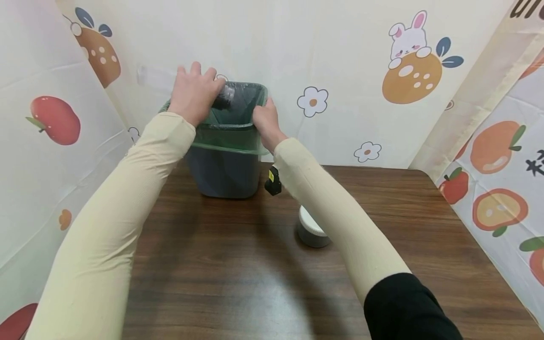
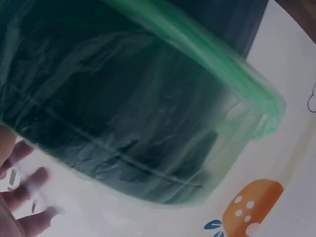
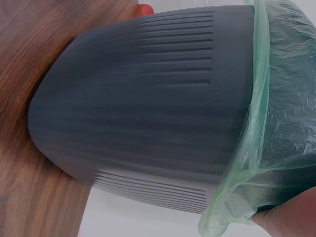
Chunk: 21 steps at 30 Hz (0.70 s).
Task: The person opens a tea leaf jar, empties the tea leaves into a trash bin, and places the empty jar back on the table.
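A dark grey trash bin (image 1: 225, 172) stands at the back of the table, lined with a translucent green trash bag (image 1: 229, 139) folded down over its outside. At the bin's left rim is my left hand (image 1: 195, 92), its fingers spread and fairly straight; in the left wrist view the fingers (image 2: 32, 192) show beside the bag's edge. My right hand (image 1: 267, 120) grips the bag at the right rim, with the thumb (image 3: 291, 215) pressed on the film there. Some dark, shiny film shows inside the bin near the left hand.
A round jar with a white lid (image 1: 312, 229) sits on the brown wood table (image 1: 221, 269), partly behind the right forearm. Fruit-printed curtains (image 1: 331, 56) close in the back and both sides. A small black device with a yellow label (image 1: 273, 181) is at the right wrist.
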Motion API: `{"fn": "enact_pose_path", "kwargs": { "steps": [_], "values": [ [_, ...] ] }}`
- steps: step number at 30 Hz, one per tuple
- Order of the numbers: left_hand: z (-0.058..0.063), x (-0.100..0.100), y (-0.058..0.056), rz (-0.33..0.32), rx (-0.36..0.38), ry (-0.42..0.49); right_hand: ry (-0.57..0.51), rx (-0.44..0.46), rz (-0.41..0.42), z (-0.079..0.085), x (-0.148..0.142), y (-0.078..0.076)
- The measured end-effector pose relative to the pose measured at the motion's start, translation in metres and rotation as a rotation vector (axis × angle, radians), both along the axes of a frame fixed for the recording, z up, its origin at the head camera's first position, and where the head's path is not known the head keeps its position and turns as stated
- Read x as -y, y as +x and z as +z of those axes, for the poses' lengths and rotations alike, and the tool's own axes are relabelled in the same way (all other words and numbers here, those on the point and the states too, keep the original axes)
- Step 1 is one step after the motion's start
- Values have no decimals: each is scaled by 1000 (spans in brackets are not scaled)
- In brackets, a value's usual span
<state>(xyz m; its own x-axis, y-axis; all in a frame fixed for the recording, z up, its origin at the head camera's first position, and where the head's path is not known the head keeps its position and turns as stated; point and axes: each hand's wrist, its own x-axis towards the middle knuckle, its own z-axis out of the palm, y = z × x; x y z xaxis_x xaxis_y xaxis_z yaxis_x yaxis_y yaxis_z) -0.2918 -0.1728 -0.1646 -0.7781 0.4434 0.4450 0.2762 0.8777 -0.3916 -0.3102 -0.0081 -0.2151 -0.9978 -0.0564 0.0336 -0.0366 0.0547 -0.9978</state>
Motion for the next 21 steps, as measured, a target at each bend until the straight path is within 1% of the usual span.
{"fn": "enact_pose_path", "kwargs": {
  "steps": [6, 9, 11, 13, 18, 21],
  "values": [
    [0, 1, -2, -6, -63, -42, 8, 6, -3, 1, 0, 0],
    [1, 0, -2, 1, -51, -28, 5, 3, 6, 2, -1, 0],
    [2, -1, -1, -13, -41, -9, 3, 5, 8, 3, -2, 0],
    [2, -2, -1, -31, -37, -13, 3, 12, 4, 3, -2, 0],
    [1, -1, -2, -66, -87, -82, 2, 12, -1, 2, -1, 1],
    [0, 0, -2, -77, -92, -69, -11, 3, 7, 1, -1, 2]
  ]
}}
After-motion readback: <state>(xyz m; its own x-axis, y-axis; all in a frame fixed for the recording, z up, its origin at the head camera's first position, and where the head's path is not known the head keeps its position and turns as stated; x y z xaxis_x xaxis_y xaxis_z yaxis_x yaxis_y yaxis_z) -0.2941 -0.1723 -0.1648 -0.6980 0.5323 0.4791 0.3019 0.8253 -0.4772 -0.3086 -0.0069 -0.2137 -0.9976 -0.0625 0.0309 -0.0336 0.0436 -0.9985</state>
